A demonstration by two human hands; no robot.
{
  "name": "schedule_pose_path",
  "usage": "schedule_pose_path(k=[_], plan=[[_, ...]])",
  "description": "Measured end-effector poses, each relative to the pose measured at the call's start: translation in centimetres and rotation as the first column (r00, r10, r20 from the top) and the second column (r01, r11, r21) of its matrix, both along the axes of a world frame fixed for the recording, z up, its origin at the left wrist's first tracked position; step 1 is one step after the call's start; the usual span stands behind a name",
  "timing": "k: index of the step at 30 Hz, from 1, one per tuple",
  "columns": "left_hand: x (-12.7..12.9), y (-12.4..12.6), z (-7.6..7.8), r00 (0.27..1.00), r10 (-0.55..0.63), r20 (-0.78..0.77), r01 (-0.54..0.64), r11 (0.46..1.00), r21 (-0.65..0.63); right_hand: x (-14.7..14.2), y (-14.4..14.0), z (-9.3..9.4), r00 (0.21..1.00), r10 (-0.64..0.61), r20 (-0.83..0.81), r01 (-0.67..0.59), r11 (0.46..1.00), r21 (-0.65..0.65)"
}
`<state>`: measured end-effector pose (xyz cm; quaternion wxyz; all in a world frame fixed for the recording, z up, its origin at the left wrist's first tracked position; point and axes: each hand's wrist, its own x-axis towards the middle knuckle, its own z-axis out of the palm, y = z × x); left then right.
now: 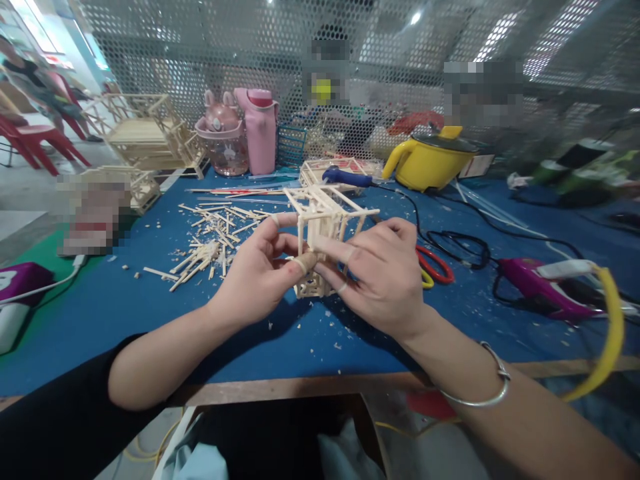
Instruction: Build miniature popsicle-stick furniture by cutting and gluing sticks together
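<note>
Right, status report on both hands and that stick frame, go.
Left hand and right hand both gripping the wooden stick frame above the blue table. Loose sticks at left, scissors at right, nothing blocking.

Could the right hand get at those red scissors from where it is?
Probably yes. The red scissors lie on the blue table just beside the right hand, nothing between. But that hand and the left hand both grip the stick frame, so it must let go first.
</note>
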<state>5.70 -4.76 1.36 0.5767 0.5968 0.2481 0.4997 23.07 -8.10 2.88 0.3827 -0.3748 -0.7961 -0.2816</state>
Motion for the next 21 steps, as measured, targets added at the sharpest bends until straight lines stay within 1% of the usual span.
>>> schedule_pose_path(k=[8,13,17,21], plan=[[-0.3,0.0,0.3,0.999,-0.001,-0.035,0.001,1.000,-0.012,-0.1,-0.1,-0.1,1.000,-0.002,0.001,0.002,1.000,-0.019],[-0.5,-0.2,0.6,0.998,-0.038,-0.047,0.037,0.999,-0.024,-0.1,-0.1,0.0,1.000,-0.014,0.001,0.014,1.000,-0.011],[-0.8,-0.2,0.4,0.999,-0.045,-0.025,0.045,0.999,0.017,0.0,-0.1,0.0,1.000,-0.010,0.000,0.010,1.000,-0.017],[-1.1,-0.2,0.3,0.998,-0.011,-0.063,0.016,0.997,0.081,0.0,-0.1,0.0,1.000,-0.018,-0.011,0.017,0.999,-0.032]])
